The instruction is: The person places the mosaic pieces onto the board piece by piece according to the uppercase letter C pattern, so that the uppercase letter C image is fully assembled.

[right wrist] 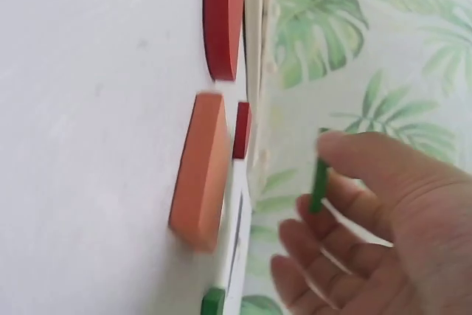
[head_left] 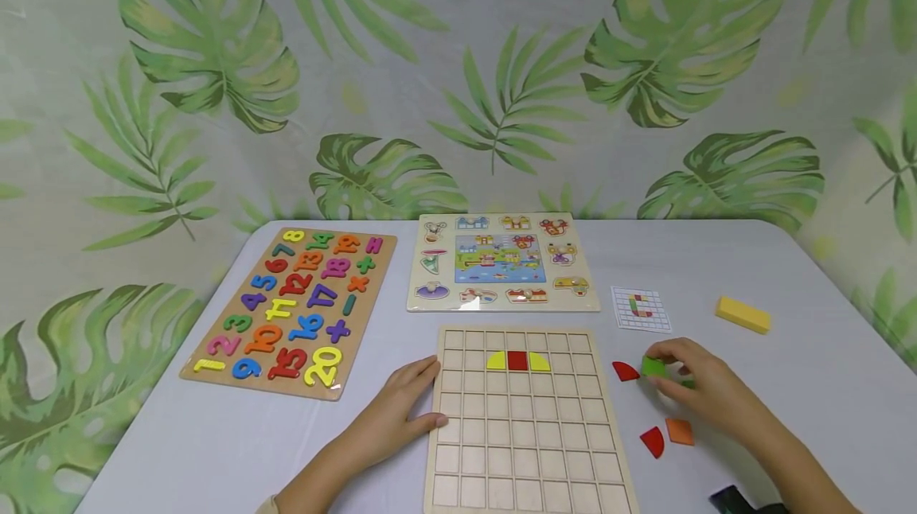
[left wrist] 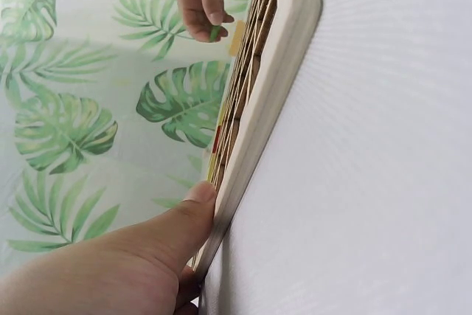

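Observation:
A wooden grid board (head_left: 530, 450) lies in the middle of the table. Two yellow quarter-circle pieces (head_left: 497, 360) flank a red square (head_left: 517, 360) in one of its upper rows. My left hand (head_left: 390, 412) holds the board's left edge, thumb on top, as the left wrist view shows. Off the right side, my right hand (head_left: 705, 387) pinches a green square tile (head_left: 653, 367) between thumb and fingers, raised above the table. Below that hand another green piece (right wrist: 213, 302) lies partly hidden. Red quarter-circles (head_left: 653, 442) and an orange square (head_left: 680, 431) rest nearby.
A pattern card (head_left: 641, 309) and a yellow block (head_left: 743, 314) lie at the right back. A picture puzzle board (head_left: 501, 263) stands behind the grid; a number board (head_left: 286, 315) is at left. A black object (head_left: 732, 500) sits near the right forearm.

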The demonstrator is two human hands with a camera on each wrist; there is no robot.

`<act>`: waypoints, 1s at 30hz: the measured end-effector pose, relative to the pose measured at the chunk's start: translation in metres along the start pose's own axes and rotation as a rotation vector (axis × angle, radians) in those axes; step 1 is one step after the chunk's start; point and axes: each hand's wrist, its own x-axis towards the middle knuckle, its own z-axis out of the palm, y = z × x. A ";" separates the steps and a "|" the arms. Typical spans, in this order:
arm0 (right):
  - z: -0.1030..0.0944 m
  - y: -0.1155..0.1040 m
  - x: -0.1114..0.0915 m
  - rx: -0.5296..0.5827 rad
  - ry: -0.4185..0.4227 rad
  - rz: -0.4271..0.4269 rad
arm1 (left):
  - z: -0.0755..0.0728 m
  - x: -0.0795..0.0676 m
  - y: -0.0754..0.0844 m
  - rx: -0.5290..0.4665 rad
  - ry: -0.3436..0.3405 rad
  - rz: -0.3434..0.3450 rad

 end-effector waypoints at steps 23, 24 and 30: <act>0.057 -0.108 0.053 0.249 -0.112 -0.296 | 0.001 0.000 0.000 -0.009 -0.001 0.009; 0.061 -0.110 0.054 0.249 -0.142 -0.281 | 0.000 0.000 0.000 -0.009 -0.001 0.009; 0.075 -0.111 0.056 0.238 -0.235 -0.199 | 0.000 0.000 0.000 -0.008 -0.001 0.005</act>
